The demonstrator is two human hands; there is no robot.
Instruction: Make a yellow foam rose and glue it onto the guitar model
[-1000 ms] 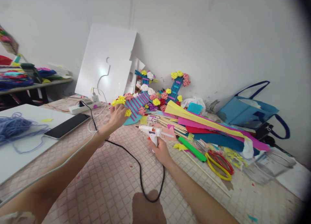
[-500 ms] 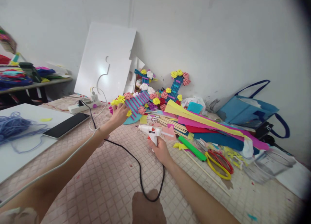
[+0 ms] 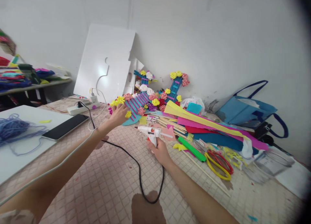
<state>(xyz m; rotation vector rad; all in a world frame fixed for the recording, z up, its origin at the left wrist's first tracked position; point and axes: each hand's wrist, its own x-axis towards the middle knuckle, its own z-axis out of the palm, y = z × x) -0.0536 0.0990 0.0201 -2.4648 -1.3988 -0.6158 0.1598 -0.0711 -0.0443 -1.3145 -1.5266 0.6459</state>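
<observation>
In my right hand (image 3: 161, 151) is a white hot glue gun (image 3: 151, 130), gripped round its handle, nozzle to the left and a clear glue stick out of its back. My left hand (image 3: 118, 115) reaches forward, its bent fingers pressed on a yellow paper flower (image 3: 120, 100) at the left end of a blue-and-purple striped panel (image 3: 136, 105). Pink, white and yellow paper flowers edge this panel. A taller blue strip (image 3: 175, 88) with more flowers stands behind it. The glue gun's black cord (image 3: 139, 167) loops over the tabletop.
On the left lie a phone (image 3: 66, 127), blue yarn (image 3: 11, 128) and a power strip (image 3: 84, 108). To the right are wooden sticks (image 3: 171, 124), coloured paper sheets (image 3: 206, 117), a green cutter (image 3: 191, 148), scissors (image 3: 218, 167) and a blue bag (image 3: 245, 112). A white board (image 3: 104, 55) leans on the wall.
The view has shifted very slightly. Both hands keep their places, the left at the yellow flower and the right on the glue gun.
</observation>
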